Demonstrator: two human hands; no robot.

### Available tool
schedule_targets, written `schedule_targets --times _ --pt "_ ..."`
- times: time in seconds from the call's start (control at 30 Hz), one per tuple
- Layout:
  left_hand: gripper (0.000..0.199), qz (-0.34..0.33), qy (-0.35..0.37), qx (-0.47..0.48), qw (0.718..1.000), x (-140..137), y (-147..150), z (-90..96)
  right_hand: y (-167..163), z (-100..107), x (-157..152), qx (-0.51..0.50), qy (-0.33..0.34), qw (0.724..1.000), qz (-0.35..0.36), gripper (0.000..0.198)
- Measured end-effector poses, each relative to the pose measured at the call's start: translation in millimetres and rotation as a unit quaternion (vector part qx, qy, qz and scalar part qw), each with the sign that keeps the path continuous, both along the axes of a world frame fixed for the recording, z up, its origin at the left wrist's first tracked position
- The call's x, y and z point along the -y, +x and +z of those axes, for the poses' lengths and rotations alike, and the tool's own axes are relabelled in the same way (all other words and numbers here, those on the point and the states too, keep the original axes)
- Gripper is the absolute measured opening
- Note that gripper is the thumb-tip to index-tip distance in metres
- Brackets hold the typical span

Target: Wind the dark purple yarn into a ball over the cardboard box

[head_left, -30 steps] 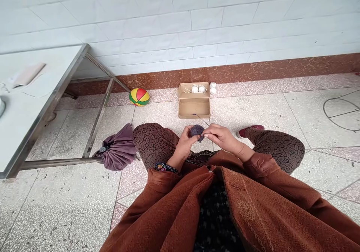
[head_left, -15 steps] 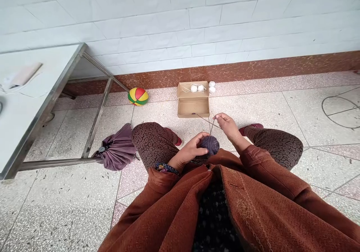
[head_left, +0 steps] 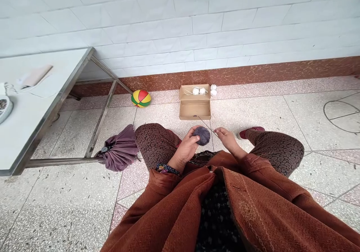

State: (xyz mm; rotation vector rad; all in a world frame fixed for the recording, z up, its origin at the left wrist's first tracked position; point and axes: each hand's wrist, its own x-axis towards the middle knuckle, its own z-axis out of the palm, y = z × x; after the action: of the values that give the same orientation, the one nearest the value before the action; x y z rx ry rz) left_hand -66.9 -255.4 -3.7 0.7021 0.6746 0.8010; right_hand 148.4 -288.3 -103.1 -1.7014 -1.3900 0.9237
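Note:
A purple-grey ball of yarn sits in my left hand, whose fingers and thumb wrap its left side. To the right of the ball, my right hand pinches a strand of yarn between thumb and fingertips. That strand runs from the open cardboard box on the floor ahead to my right fingers. A small dark purple bit of yarn shows inside the box. Two white yarn balls rest in the box's raised lid, and two more white balls lie just right of it.
On the left stands a metal-framed table with a folded cloth and a bowl on it. A purple gathered bag and a colourful ball are by its legs. A wire ring lies at the far right.
My left hand has lifted the yarn ball forward and slightly left, turning it. The right hand has come down and a little toward me, bringing its strand lower.

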Motion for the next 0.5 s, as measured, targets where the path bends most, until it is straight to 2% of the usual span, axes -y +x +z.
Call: schedule_targets --times 0.07,0.13,0.23,0.27,0.33,0.4,0.5 --pt "0.043 0.036 -0.003 -0.01 0.999 -3 2 -2.1 -9 4 7 0.025 -0.009 0.999 0.031 0.036" --pt "0.038 0.073 0.006 -0.033 0.997 -5 3 -5.9 -21 14 16 0.04 -0.008 0.99 0.138 0.032" --pt "0.037 0.118 0.047 -0.095 0.987 -8 2 -13.0 -37 41 24 0.04 0.037 0.946 0.319 0.031" --pt "0.039 0.124 0.066 -0.121 0.983 -9 1 -14.8 -40 53 24 0.038 0.065 0.935 0.345 0.032" --pt "0.044 0.125 0.11 -0.168 0.972 -9 -1 -16.5 -41 78 21 0.039 0.127 0.932 0.337 0.032" --pt "0.048 0.107 0.15 -0.199 0.963 -9 -5 -14.4 -35 101 12 0.04 0.175 0.938 0.298 0.032" --pt "0.048 0.05 0.187 -0.187 0.963 -5 -7 -4.5 -24 122 -6 0.051 0.214 0.95 0.222 0.031"
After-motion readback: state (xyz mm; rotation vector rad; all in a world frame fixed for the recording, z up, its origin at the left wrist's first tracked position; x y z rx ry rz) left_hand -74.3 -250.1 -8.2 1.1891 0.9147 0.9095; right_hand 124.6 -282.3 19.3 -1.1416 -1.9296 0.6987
